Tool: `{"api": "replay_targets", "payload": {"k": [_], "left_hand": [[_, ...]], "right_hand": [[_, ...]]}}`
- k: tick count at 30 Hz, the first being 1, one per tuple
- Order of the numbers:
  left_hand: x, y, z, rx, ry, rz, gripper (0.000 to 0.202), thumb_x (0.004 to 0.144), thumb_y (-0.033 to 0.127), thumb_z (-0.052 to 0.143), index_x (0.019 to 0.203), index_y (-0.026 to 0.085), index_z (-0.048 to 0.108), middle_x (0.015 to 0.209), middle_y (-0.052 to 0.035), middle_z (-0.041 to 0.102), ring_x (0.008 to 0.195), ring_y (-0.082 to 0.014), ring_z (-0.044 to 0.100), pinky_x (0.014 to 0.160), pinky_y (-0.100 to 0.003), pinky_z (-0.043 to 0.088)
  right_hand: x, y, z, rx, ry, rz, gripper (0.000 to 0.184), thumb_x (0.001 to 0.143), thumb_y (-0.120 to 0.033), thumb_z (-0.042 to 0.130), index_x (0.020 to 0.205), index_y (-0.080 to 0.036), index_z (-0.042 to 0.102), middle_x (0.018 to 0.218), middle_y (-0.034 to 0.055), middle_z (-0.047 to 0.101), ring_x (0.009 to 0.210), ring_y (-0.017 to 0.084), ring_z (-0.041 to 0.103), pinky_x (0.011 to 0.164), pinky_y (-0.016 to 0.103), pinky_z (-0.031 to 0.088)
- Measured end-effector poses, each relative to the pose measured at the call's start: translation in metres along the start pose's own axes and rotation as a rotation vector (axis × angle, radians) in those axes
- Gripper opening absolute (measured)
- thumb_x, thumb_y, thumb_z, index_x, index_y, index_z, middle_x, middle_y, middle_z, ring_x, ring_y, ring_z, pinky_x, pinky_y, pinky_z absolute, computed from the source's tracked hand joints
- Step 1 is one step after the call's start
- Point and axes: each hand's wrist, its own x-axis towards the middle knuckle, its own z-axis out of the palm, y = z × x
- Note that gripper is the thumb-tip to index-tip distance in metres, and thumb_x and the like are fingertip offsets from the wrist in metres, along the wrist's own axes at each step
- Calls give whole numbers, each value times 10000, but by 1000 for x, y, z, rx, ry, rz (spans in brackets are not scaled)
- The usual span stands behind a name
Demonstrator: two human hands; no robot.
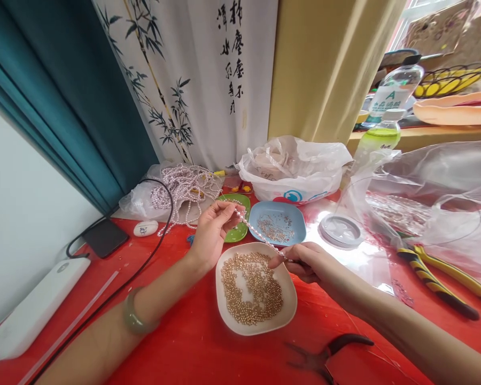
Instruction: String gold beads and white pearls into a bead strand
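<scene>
The lower end of the bead strand [256, 230] is hidden under the fingertips of the right hand [304, 262]. The black pliers [324, 357] run off the bottom edge. What the white plastic bag [292, 171] holds cannot be made out.

Yellow pliers [439, 286] beside clear bags [449, 214]

Bright daylight pours in from my upper right — it glares white off the clear plastic sheet [356, 251] on my desk [192, 337] — while edges bow and the far clutter softens.

Glossy gold beads [250, 289] in smooth matt plate [288, 310], shiny red tablecloth [192, 342].
</scene>
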Motion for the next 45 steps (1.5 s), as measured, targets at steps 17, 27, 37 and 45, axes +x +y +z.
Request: {"api": "replay_targets", "payload": {"k": [17,27,37,45], "left_hand": [[0,-3,-1,-40,32,-61,57,708,97,598,663,114,567,715,-9,645,628,-44,576,633,-129,472],[-4,-4,1,-29,-17,-85,56,706,120,610,668,121,570,703,-6,638,630,-50,571,637,-134,471],[-3,-10,-3,-35,-5,-128,63,703,127,614,654,118,576,703,-7,615,623,-49,566,632,-133,472],[-7,-10,1,-32,-23,-168,86,693,149,626,642,132,560,695,-5,617,614,-57,568,604,-137,468]], "right_hand": [[4,5,-4,92,22,-52,226,698,-203,344,628,-133,547,491,-83,154,446,76,101,429,261,78],[4,6,-3,74,64,-90,201,664,-179,354,484,-159,443,462,-36,340,454,83,294,462,256,209],[7,9,-3,119,13,-65,149,691,-211,369,553,-170,408,493,-92,140,446,72,75,425,245,72],[6,13,-2,116,-28,-135,167,705,-183,355,555,-165,427,489,-67,258,453,74,224,448,237,185]]}}
